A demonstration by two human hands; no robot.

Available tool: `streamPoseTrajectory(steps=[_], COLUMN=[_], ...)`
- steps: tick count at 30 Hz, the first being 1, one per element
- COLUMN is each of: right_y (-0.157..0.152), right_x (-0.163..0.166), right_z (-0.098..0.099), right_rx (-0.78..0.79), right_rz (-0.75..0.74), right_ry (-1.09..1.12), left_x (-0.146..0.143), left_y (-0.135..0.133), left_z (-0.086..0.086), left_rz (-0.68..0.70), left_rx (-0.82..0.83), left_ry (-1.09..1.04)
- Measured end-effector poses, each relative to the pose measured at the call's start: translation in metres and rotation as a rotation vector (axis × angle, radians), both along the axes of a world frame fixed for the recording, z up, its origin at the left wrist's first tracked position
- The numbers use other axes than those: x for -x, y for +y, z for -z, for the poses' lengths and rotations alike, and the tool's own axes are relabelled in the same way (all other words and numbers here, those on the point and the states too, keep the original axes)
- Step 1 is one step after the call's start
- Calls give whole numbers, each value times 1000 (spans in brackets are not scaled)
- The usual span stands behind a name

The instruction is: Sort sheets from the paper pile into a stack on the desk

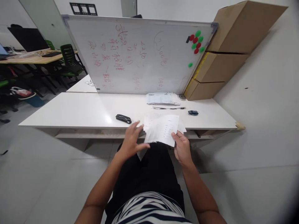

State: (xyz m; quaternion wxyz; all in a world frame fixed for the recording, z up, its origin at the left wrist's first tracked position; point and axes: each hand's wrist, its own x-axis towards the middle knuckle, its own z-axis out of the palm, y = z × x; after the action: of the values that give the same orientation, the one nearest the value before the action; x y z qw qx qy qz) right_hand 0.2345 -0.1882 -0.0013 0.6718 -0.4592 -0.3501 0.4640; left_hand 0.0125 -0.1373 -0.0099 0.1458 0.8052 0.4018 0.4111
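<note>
Clock positions taken from the papers [161,129].

Monitor [28,39]: ten o'clock; flat, black.
Worktop [70,112]: white, smooth; shelf [105,133] below the front edge, contents partly hidden.
Stapler [123,118]: between nine and ten o'clock; black, glossy, elongated.
Left hand [134,138]: about nine o'clock; thumb and fingers spread well apart, beside the papers; whether a tip touches them cannot be told.
Whiteboard [140,56]: between eleven and twelve; red writing, some faint; lower edge partly hidden by the stack.
Papers: thin, white, at the worktop's front edge; print too small to read; lower sheets mostly covered.
Stack [162,98]: twelve o'clock; printed paper, edges uneven.
Rod [168,108]: between twelve and one; slim, detail unclear.
Right hand [182,147]: four o'clock; clamped on the papers' right edge, thumb on top, fingers partly hidden behind.
Dark item [193,113]: two o'clock; small, kind unclear.
Boxes [224,49]: between one and two; three, brown cardboard, piled.
</note>
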Motion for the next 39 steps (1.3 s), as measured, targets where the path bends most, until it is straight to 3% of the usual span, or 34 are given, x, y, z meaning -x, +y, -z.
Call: streamPoseTrajectory(steps=[2, 4, 6, 7, 9, 11, 12, 15, 17, 20, 24, 27, 30, 35, 39], right_y=[-15, -30, -41, -45, -49, -51, -52, -56, -60, -64, -67, -67, -64, -30, 17], right_x=[7, 17, 25, 29, 33, 37, 39, 44, 44, 31, 0, -12, -7, 3, 2], right_z=[-14, -23, -26, -25, -16, -4, 3, 25, 38, 58, 78, 82, 78, 62, 51], right_rx=[29, 6, -100, -162, -223, -136, -69, 114, 213, 356, 427, 427, 381, 341, 294], right_rz=[-76, -198, -290, -260, -32, 191, 216, -10, -142, -98, 7, -6, -76, -141, -191], right_ry=[-43, -174, -367, -460, -573, -506, -403, -22, 101, -45, -227, -177, -36, -33, -99], left_x=[-12, -23, -32, -35, -38, -40, -41, -47, -50, -40, 11, 55, 80, 81, 79], left_y=[-21, -37, -47, -50, -52, -52, -52, -56, -55, -33, 44, 108, 146, 163, 162], left_z=[-3, -3, -1, -1, -1, -2, -2, 3, 12, 25, 34, 40, 50, 63, 64], left_rz=[137, 199, 127, 46, -114, -153, -121, -52, -55, -90, -123, -174, -215, -332, -308], left_rx=[-40, 32, 212, 323, 534, 715, 788, 903, 913, 746, 371, 199, 120, 105, 92], left_ry=[14, -112, -374, -546, -905, -1167, -1241, -1310, -1242, -968, -475, 92, 408, 418, 341])
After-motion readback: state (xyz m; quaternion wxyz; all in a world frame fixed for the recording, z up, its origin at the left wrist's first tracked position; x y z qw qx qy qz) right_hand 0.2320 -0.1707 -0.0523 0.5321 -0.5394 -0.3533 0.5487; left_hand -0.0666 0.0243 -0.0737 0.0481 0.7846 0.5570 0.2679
